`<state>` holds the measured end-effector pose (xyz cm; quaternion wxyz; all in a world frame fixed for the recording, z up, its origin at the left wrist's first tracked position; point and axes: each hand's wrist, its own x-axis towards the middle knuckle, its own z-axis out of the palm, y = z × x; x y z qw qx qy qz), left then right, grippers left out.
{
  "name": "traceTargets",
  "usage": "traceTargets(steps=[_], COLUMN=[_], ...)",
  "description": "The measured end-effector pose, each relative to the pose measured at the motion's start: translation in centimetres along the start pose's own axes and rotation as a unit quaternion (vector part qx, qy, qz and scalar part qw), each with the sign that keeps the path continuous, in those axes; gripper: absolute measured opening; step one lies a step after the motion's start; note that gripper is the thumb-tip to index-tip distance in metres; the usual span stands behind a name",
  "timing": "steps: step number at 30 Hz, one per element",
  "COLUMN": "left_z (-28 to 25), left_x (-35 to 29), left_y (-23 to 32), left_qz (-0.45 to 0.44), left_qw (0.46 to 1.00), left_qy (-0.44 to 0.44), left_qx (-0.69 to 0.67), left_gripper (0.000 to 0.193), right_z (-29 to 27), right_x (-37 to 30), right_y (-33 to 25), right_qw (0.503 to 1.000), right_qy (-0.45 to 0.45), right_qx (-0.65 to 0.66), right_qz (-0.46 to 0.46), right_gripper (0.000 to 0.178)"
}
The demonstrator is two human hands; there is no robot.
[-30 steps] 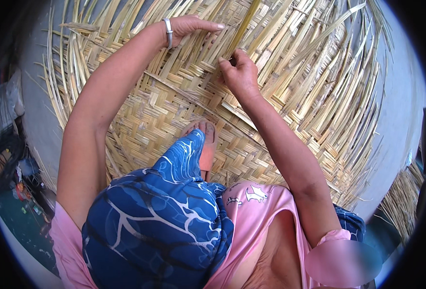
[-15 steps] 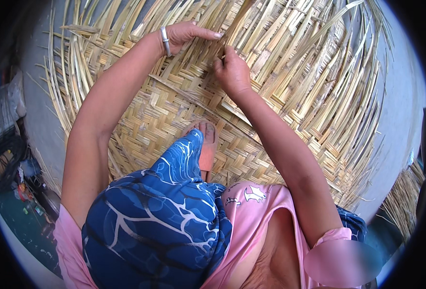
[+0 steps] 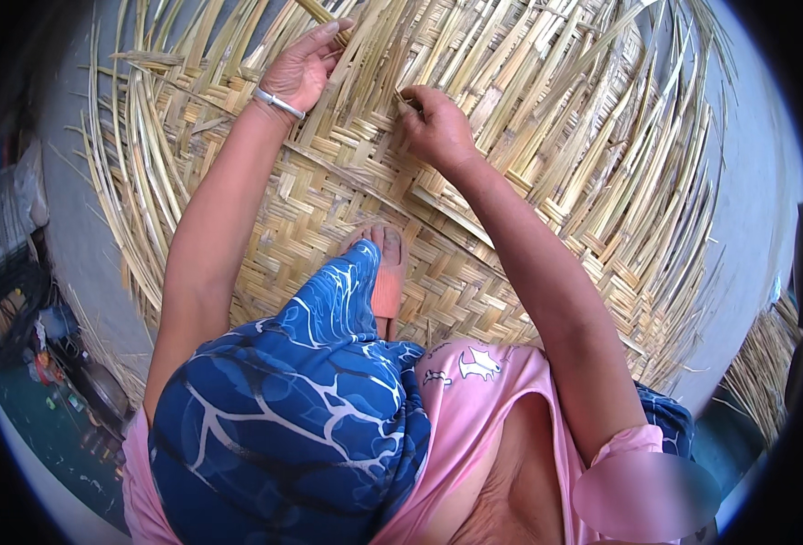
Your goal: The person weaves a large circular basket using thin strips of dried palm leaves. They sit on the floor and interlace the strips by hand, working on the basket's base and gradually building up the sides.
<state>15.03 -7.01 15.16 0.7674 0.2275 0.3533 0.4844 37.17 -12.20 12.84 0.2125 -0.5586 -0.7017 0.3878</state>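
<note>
Underfoot, woven bamboo mat [image 3: 329, 200]; left hand [image 3: 301, 68] spread flat on it, right hand [image 3: 438, 127] beside, pinching a strip [image 3: 408, 100].

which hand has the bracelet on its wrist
The left hand, lying flat with fingers spread on the woven mat, wears a silver bracelet. The right hand has a bare wrist.

Floor-level weaving workplace: large bamboo mat [image 3: 510, 182], loose strips [image 3: 765, 363].

Grey concrete floor [image 3: 751, 173], loose bundle of bamboo strips [image 3: 769, 368] at right, dark clutter of containers [image 3: 19, 309] at left, blue patterned cloth [image 3: 292, 427], pink shirt [image 3: 483, 400]
</note>
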Motion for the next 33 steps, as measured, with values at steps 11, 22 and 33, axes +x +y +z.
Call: traceTargets(steps=[11, 22, 33], left_z=[-0.5, -1.0, -0.8], left_x=[-5.6, -6.7, -9.0], left_y=[-1.5, -1.7, 8.2], left_qz=[0.059, 0.015, 0.140], left_qw=[0.962, 0.938, 0.938], left_qy=[0.204, 0.225, 0.189], left_qx=[0.173, 0.263, 0.253], left_gripper=[0.017, 0.022, 0.042], right_z=[0.1, -1.1, -2.1], right_x=[-3.5, -4.8, -3.5], right_y=[0.5, -0.2, -2.1], right_qw=[0.995, 0.968, 0.921], right_qy=[0.069, -0.051, -0.189], right_qx=[0.008, -0.232, -0.328], right_qz=[-0.067, -0.087, -0.088], right_gripper=[0.041, 0.041, 0.051])
